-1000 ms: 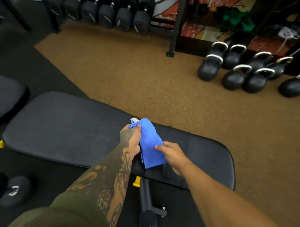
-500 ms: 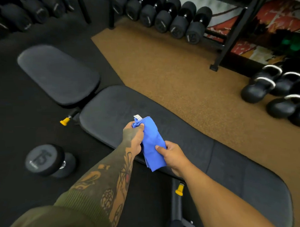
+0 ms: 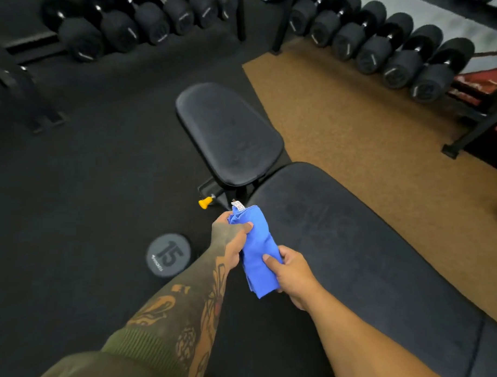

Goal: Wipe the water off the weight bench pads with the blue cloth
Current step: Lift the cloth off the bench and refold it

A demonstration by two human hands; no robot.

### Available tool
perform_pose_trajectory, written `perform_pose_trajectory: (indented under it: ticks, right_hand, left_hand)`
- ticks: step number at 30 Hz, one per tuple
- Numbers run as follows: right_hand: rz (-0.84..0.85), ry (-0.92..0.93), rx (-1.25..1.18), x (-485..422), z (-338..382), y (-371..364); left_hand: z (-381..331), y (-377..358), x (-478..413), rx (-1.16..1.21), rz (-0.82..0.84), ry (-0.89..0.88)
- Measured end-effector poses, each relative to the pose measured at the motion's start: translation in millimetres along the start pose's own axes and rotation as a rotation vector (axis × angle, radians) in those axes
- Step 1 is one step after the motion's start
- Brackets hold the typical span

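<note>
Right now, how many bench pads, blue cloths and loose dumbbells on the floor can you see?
Bench pads: 2, the small pad and the long pad
Blue cloth: 1, held in both hands
Loose dumbbell on the floor: 1
Total: 4

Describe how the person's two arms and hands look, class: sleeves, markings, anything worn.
The left arm has an olive-green ribbed sleeve pushed up to the forearm, with dense tattoos running down onto the left hand. The right arm is bare and unmarked. The right hand shows no glove, ring or watch.
</note>
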State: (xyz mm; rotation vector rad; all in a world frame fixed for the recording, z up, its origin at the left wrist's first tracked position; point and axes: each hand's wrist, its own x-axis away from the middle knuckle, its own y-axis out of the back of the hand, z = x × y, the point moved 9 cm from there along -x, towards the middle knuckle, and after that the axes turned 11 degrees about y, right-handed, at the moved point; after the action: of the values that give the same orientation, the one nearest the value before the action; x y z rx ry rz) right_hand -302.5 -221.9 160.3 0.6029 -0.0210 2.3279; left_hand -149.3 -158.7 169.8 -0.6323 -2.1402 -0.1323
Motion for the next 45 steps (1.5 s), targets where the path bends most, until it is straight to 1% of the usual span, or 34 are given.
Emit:
perform_pose_trajectory:
  ticks: [5, 11, 16, 24, 28, 32, 36, 37, 40, 42, 45]
  right_hand:
    - [0.106, -0.01, 0.06, -32, 6, -70]
    - [0.248, -0.006, 0.125, -71, -3, -147]
    - [0.35, -0.027, 0.16, -103, -29, -203]
    - [0.414, -0.073, 0.289, -158, -100, -262]
    - [0.43, -0.06, 0.381, -175, -127, -278]
    - [0.379, -0.01, 0.436, -187, -128, -280]
    - [0.332, 0.029, 0.54, -185, -119, -279]
    - [0.336, 0.029, 0.582, -182, -117, -279]
    - [0.357, 0.052, 0.812, -180, -109, -274]
    - [0.373, 0.071, 0.941, -179, -103, -269]
    - [0.389, 0.087, 1.033, -179, -101, -264]
  left_hand:
    - [-27, 72, -26, 0.079, -0.095, -0.023]
    - [-30, 153, -68, 0.161, -0.223, -0.037]
    - [-13, 207, -109, 0.197, -0.314, -0.034]
    - [32, 260, -185, 0.241, -0.403, -0.053]
    - [57, 279, -208, 0.218, -0.473, -0.042]
    - [60, 285, -217, 0.124, -0.51, -0.067]
    - [38, 281, -212, -0.132, -0.589, -0.156]
    - [35, 279, -211, -0.187, -0.606, -0.163]
    - [31, 278, -211, -0.355, -0.659, -0.174]
    - [34, 279, -213, -0.484, -0.68, -0.125]
    - [37, 282, -205, -0.696, -0.772, -0.054]
